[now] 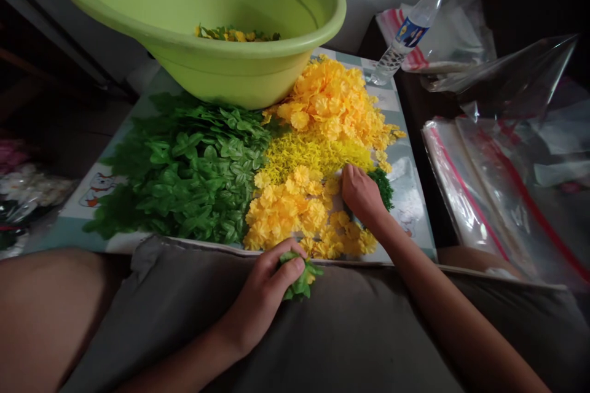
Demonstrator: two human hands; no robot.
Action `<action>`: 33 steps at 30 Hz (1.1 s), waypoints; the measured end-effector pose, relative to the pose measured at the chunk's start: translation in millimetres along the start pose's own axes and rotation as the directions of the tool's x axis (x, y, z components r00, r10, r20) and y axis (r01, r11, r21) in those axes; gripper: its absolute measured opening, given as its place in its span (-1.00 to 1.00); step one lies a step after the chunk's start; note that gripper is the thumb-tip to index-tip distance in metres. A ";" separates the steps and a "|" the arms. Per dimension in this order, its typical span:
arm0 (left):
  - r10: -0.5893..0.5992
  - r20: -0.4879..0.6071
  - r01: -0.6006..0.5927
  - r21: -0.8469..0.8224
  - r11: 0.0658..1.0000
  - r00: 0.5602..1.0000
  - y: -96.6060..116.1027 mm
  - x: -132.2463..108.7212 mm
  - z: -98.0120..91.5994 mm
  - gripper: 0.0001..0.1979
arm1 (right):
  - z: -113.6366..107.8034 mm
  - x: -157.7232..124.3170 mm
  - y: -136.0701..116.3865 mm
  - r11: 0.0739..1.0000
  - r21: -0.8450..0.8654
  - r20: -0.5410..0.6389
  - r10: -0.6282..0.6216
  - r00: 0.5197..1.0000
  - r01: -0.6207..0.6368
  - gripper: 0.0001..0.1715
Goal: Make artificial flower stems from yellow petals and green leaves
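Note:
My left hand is closed around a small bunch of green artificial leaves with a bit of yellow in it, held over my lap at the table's near edge. Fingers curled together, my right hand reaches down among the piles; its fingertips and anything in them are hidden. Beside it lie yellow-orange artificial flowers, thin yellow sprigs and a small clump of dark green sprigs. Farther back rises a larger heap of orange-yellow flowers. Left of these spreads a wide pile of green leaves.
A large lime-green basin stands at the back of the low table, with leaves and flowers inside. A plastic bottle stands at the back right corner. Clear plastic bags lie along the right. White and pink items sit at far left.

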State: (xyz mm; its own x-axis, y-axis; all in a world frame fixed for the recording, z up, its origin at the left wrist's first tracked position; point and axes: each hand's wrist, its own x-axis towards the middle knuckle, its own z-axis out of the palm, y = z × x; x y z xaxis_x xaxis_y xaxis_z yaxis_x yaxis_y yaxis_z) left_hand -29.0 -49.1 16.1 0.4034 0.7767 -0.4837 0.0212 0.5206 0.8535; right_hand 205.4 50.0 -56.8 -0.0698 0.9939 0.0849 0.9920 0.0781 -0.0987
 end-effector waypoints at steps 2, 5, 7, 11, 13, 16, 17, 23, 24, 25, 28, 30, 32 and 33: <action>-0.045 -0.033 0.044 -0.048 0.998 0.998 -2.1 -1.3 -1.0 -0.86 | -2.4 -0.8 0.0 0.999 0.042 0.003 -0.012 1.000 0.012 -0.75; -0.053 -0.041 0.044 -0.201 0.979 0.998 -4.6 -0.2 -1.5 -0.84 | -8.2 -1.0 1.1 0.991 0.136 -0.006 -0.008 1.000 0.008 -0.73; -0.041 -0.012 0.034 -0.366 0.930 0.999 -4.4 2.2 -1.0 -0.84 | -14.0 -1.2 2.0 0.975 0.224 -0.016 0.016 1.000 -0.012 -0.72; -0.085 0.066 0.108 -0.589 0.801 0.994 1.2 7.0 -0.7 -0.87 | -28.5 -5.5 0.8 0.881 0.465 -0.009 0.104 0.995 -0.087 -0.67; -0.103 0.095 0.140 -0.611 0.779 0.990 5.2 8.2 -1.6 -0.85 | -35.8 -11.5 -2.7 0.786 0.603 0.045 0.134 0.990 -0.134 -0.66; -0.110 0.133 0.170 -0.631 0.757 0.985 10.3 8.7 -3.5 -0.81 | -45.7 -24.4 -12.8 0.596 0.776 0.185 0.100 0.978 -0.208 -0.70; -0.109 0.144 0.176 -0.636 0.752 0.984 11.4 8.5 -4.1 -0.80 | -48.6 -29.0 -17.5 0.530 0.816 0.230 0.072 0.971 -0.232 -0.73; -0.128 0.261 0.279 -0.700 0.657 0.957 14.2 6.0 -7.0 -0.71 | -64.1 -50.0 -51.0 0.237 0.906 0.379 -0.083 0.922 -0.351 -0.79; -0.130 0.287 0.302 -0.706 0.641 0.949 14.3 5.6 -7.4 -0.69 | -66.4 -52.0 -55.9 0.210 0.908 0.389 -0.103 0.916 -0.362 -0.78; -0.131 0.313 0.323 -0.708 0.628 0.941 14.4 5.2 -7.7 -0.67 | -68.6 -53.6 -60.2 0.181 0.909 0.400 -0.123 0.908 -0.376 -0.77; -0.123 0.393 0.383 -0.699 0.604 0.911 14.3 4.7 -8.4 -0.62 | -74.7 -56.7 -68.7 0.059 0.899 0.437 -0.175 0.883 -0.433 -0.76; -0.115 0.437 0.415 -0.693 0.589 0.892 13.6 4.4 -8.6 -0.60 | -78.0 -57.8 -71.0 -0.023 0.890 0.443 -0.197 0.874 -0.456 -0.76; -0.105 0.472 0.441 -0.690 0.573 0.875 12.4 4.0 -8.5 -0.59 | -80.2 -58.2 -71.2 -0.053 0.896 0.422 -0.202 0.884 -0.440 -0.77; -0.098 0.485 0.449 -0.690 0.568 0.869 11.7 3.8 -8.4 -0.60 | -80.9 -58.2 -70.7 -0.047 0.906 0.405 -0.196 0.893 -0.421 -0.78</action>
State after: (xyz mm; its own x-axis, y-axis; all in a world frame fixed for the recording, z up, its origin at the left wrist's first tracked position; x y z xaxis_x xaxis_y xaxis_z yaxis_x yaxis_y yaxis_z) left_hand -34.9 -37.1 22.6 0.7922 0.4516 -0.4104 -0.4375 0.8892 0.1339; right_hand 147.8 -19.7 25.4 -0.2994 0.9036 -0.3064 -0.1124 -0.3522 -0.9291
